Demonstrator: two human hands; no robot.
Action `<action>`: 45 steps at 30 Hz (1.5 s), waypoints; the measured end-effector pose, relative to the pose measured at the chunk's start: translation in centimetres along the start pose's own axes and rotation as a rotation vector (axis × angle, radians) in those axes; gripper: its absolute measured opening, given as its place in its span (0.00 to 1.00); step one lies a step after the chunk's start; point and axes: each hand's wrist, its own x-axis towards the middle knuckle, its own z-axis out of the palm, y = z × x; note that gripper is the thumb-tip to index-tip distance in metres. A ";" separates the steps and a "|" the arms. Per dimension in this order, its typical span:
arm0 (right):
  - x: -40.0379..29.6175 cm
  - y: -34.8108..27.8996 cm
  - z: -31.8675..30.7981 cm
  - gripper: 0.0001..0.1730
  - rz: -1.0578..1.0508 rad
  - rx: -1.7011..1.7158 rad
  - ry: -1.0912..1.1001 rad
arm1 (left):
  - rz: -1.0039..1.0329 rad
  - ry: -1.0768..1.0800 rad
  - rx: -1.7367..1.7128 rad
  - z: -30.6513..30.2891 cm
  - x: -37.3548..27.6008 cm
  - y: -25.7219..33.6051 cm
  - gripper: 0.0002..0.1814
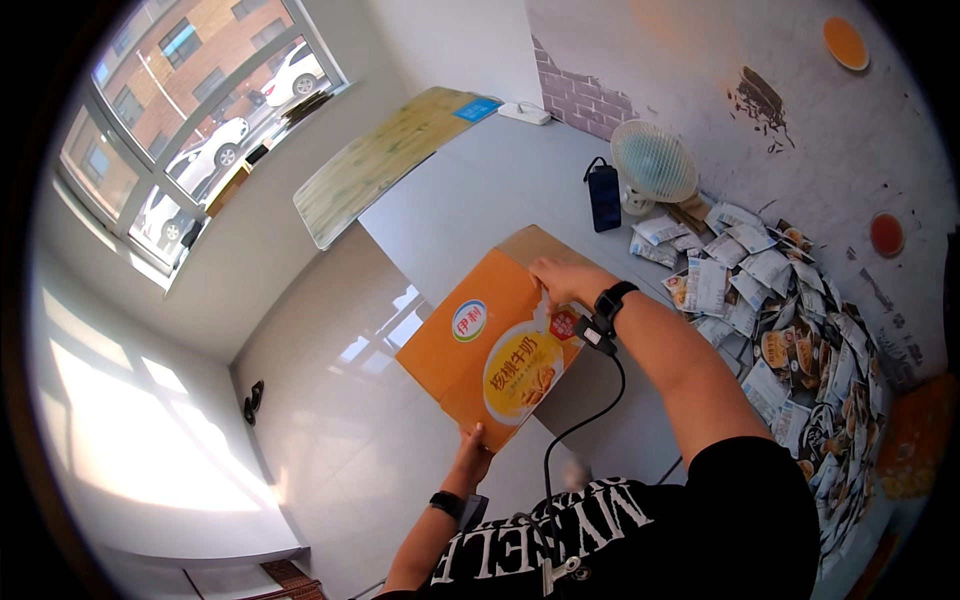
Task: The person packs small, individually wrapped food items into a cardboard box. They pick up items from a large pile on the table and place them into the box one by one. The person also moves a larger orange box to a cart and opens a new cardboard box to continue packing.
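Observation:
An orange cardboard carton (pixel 450 360) is tilted in front of me, with writing and a picture of walnuts on its face. My left hand (pixel 472 455) grips its lower corner, thumb on the printed face. At the upper edge, next to a brown flap (pixel 536 244), my right hand (pixel 561 283) has its fingers curled over the cardboard. The printed surface looks torn below those fingers. The carton overlaps the edge of a grey table (pixel 480 202) in view, and its underside is hidden.
Many small printed sachets (pixel 765 277) are heaped on the right. A white desk fan (pixel 654 161) and a black device (pixel 604 196) stand near the wall. A wood-patterned tabletop (pixel 382 165) and a power strip (pixel 523 113) lie farther back. A black cable (pixel 562 435) hangs from my right wrist.

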 end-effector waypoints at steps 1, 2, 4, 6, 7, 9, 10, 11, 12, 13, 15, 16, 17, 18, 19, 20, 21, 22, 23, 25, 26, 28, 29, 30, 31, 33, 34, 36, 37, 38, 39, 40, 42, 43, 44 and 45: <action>0.4 0.5 -0.3 0.29 0.008 0.023 -0.013 | -0.025 -0.015 0.012 0.3 0.5 0.0 0.37; 0.8 0.9 -0.7 0.28 0.016 0.047 -0.025 | -0.041 -0.037 0.009 0.5 0.9 0.1 0.38; 1.5 1.4 -1.4 0.28 0.046 0.083 -0.069 | -0.071 -0.079 -0.003 1.4 1.4 0.8 0.38; 2.0 1.7 -2.2 0.27 0.091 0.102 -0.129 | -0.104 -0.070 0.017 1.6 2.0 1.1 0.41; 2.0 1.7 -2.5 0.28 0.093 0.116 -0.130 | -0.118 -0.067 0.026 1.6 2.1 1.2 0.42; 1.8 1.8 -3.1 0.28 0.103 0.141 -0.127 | -0.170 -0.072 0.078 1.6 2.2 1.5 0.44; 1.6 1.9 -3.6 0.28 0.091 0.122 -0.104 | -0.198 -0.079 0.105 1.6 2.4 1.7 0.46; 1.4 2.0 -4.1 0.27 0.080 0.104 -0.079 | -0.201 -0.072 0.127 1.5 2.4 1.8 0.46; 1.0 1.6 -4.6 0.27 0.068 0.082 -0.063 | -0.204 -0.062 0.141 1.5 2.3 1.5 0.47; 0.6 1.2 -5.2 0.26 0.067 0.044 -0.042 | -0.208 -0.052 0.155 1.4 2.2 1.5 0.48; -0.9 0.3 -6.5 0.23 0.073 -0.037 0.002 | -0.233 -0.115 0.156 1.5 1.9 2.2 0.48; -1.7 0.1 -6.8 0.20 0.044 -0.082 0.071 | -0.246 -0.150 0.155 1.6 1.9 2.6 0.47; -2.6 0.1 -7.1 0.18 0.013 -0.127 0.139 | -0.262 -0.175 0.148 1.3 2.1 3.0 0.49; -3.7 -0.1 -7.4 0.15 -0.016 -0.173 0.206 | -0.278 -0.201 0.142 0.9 2.3 3.5 0.50; -4.8 -0.2 -7.4 0.13 -0.037 -0.244 0.236 | -0.295 -0.224 0.135 0.3 2.4 4.0 0.52; -5.9 -0.4 -7.2 0.12 -0.061 -0.315 0.263 | -0.353 -0.152 0.137 -0.4 2.5 4.6 0.50; -7.3 -0.6 -7.5 0.10 -0.086 -0.395 0.289 | -0.369 -0.081 0.175 -1.1 2.6 5.1 0.48; -8.8 -1.2 -7.6 0.10 -0.097 -0.490 0.311 | -0.395 -0.039 0.212 -2.4 3.1 5.6 0.47; -10.6 -1.9 -7.3 0.09 -0.113 -0.583 0.331 | -0.419 0.004 0.248 -3.7 3.7 6.2 0.46; -14.2 -3.2 -6.2 0.08 -0.114 -0.726 0.374 | -0.338 0.061 0.346 -3.9 4.5 7.6 0.48; -15.7 -3.5 -5.2 0.07 -0.106 -0.770 0.402 | -0.270 0.140 0.399 -3.8 4.9 8.1 0.50; -17.2 -4.1 -2.8 0.05 -0.115 -0.744 0.358 | -0.081 0.257 0.535 -3.5 5.7 8.9 0.56; -17.4 -4.2 -1.2 0.05 -0.126 -0.674 0.289 | 0.040 0.292 0.619 -3.5 6.0 9.1 0.59; -17.8 -4.1 1.3 0.05 -0.152 -0.665 0.253 | 0.180 0.296 0.812 -3.4 6.3 9.2 0.60; -17.9 -4.5 3.9 0.07 -0.184 -0.655 0.219 | 0.328 0.306 1.003 -3.4 6.5 9.5 0.61; -16.3 -7.5 7.6 0.13 -0.020 -0.600 -0.117 | 0.521 0.297 1.273 -2.9 6.7 10.5 0.62; -16.2 -8.6 10.0 0.20 0.000 -0.522 0.018 | 0.560 0.270 1.355 -2.5 6.7 11.4 0.63; -15.1 -10.4 12.3 0.33 0.065 -0.393 0.125 | 0.607 0.206 1.506 -1.4 6.5 13.2 0.62; -14.5 -11.2 12.9 0.38 0.120 -0.341 0.099 | 0.613 0.159 1.577 -0.5 6.5 14.1 0.62; -14.1 -11.9 13.4 0.44 0.175 -0.289 0.074 | 0.618 0.111 1.647 0.3 6.7 14.5 0.61; -13.7 -12.4 13.5 0.45 0.205 -0.327 0.051 | 0.619 0.082 1.681 0.9 7.0 14.6 0.59; -13.4 -12.8 13.4 0.47 0.235 -0.365 0.028 | 0.620 0.054 1.715 1.4 7.3 14.6 0.57; -12.8 -12.9 13.4 0.49 0.295 -0.370 0.003 | 0.657 0.038 1.744 1.9 8.1 14.5 0.54; -12.5 -12.4 13.6 0.50 0.327 -0.336 0.001 | 0.693 0.051 1.740 2.1 8.6 14.3 0.51; -12.1 -11.9 13.7 0.52 0.357 -0.302 -0.001 | 0.728 0.065 1.735 2.1 9.1 14.2 0.49; -11.6 -11.7 13.7 0.53 0.408 -0.241 -0.003 | 0.754 0.034 1.742 2.4 9.2 14.3 0.47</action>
